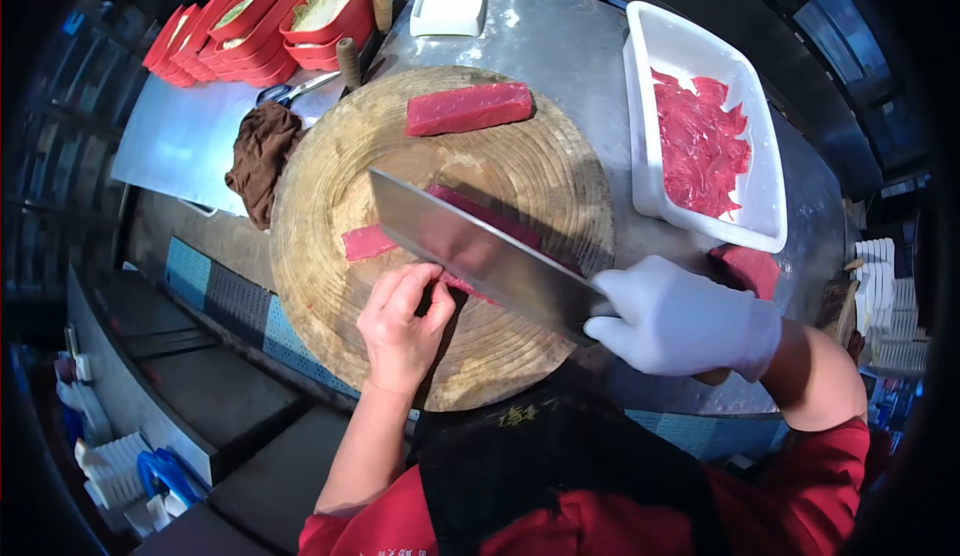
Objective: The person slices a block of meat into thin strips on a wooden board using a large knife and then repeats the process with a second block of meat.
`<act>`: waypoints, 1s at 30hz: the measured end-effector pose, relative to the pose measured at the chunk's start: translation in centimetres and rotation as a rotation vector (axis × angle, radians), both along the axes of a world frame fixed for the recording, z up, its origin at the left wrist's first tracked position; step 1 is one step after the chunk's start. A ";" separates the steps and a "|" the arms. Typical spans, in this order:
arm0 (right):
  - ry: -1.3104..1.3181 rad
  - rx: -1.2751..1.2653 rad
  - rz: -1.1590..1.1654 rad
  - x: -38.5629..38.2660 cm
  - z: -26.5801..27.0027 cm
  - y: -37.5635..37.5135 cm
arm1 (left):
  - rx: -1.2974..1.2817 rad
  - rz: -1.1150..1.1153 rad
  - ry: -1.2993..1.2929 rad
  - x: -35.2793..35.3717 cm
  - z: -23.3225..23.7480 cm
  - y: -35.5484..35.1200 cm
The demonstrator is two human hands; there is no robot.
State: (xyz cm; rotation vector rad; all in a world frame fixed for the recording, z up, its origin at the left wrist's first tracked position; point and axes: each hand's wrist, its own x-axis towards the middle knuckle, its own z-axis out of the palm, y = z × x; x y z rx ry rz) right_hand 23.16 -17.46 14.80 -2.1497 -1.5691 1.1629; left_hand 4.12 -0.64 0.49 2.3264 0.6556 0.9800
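Note:
My right hand [680, 321], in a white glove, is closed round the handle of a broad cleaver [480, 251]. The blade slants over the middle of a round wooden chopping block [335, 171] and hides part of the red meat beneath it. Just below the blade, my bare left hand [402, 318] has its fingers pinched at the edge of a thin slice of meat [462, 286]. A small strip of meat [367, 243] lies left of the blade. Near the far rim of the block rests a thick slab of raw meat [468, 109].
On the right stands a white tub [640, 146] with sliced meat inside. Another chunk of meat [750, 271] is beside my right wrist. A brown cloth [262, 161], scissors [300, 88], stacked red trays [330, 36] and a white container [448, 6] sit around the block.

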 end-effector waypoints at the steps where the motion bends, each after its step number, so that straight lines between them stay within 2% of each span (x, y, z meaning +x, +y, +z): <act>1: -0.002 -0.065 -0.046 0.1 0.6 -0.4 | -0.010 -0.018 0.000 0.2 0.1 0.2; 4: -0.043 -0.197 -0.093 -0.4 1.5 -0.6 | -0.005 -0.043 -0.020 0.7 0.1 0.4; 10: -0.122 -0.105 -0.034 -1.1 0.1 -1.1 | 0.016 -0.041 -0.068 0.8 -0.4 0.3; 12: -0.142 0.042 -0.002 -1.3 -0.7 -0.8 | 0.014 -0.059 -0.091 0.8 -0.5 0.4; 22: -0.144 -0.068 0.037 -1.9 -1.7 2.2 | -0.022 -0.092 -0.120 0.6 -0.9 0.6; 24: -0.139 0.042 0.033 -1.9 -1.8 2.3 | -0.040 -0.069 -0.123 0.4 -1.1 0.6; 28: -0.218 -0.064 0.066 -2.6 -1.3 3.2 | -0.074 -0.080 -0.135 0.2 -1.1 0.7; 30: -0.150 -0.097 -0.041 -3.3 -2.4 4.3 | -0.075 -0.098 -0.139 0.3 -1.0 0.7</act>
